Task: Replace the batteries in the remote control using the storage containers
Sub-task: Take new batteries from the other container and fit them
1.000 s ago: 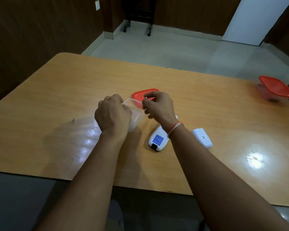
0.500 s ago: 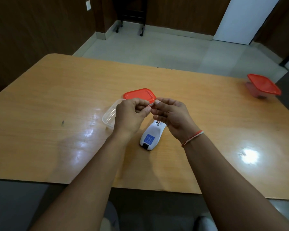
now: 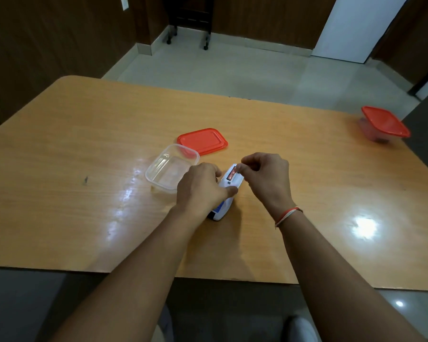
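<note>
The white remote control [image 3: 232, 180] lies back-up on the table with its battery bay open and a reddish battery [image 3: 232, 173] showing inside. My left hand [image 3: 200, 188] rests on the remote's middle and grips it, thumb on its right side. My right hand [image 3: 266, 177] hovers at the remote's far end, fingertips pinched together at the bay over the battery; I cannot tell how much of it they hold. The remote's cover is not visible. An empty clear container [image 3: 169, 169] stands just left of my left hand, its red lid [image 3: 203, 140] lying flat behind it.
The wooden table [image 3: 84, 149] has a second container with a red lid on it [image 3: 383, 123] near the far right edge. A small dark speck [image 3: 85, 179] lies at the left. Tiled floor and a wheeled stand lie beyond.
My left hand set down the clear container and came to the remote. Both hands met above it, then dropped onto it; my right fingertips now sit at the open battery bay.
</note>
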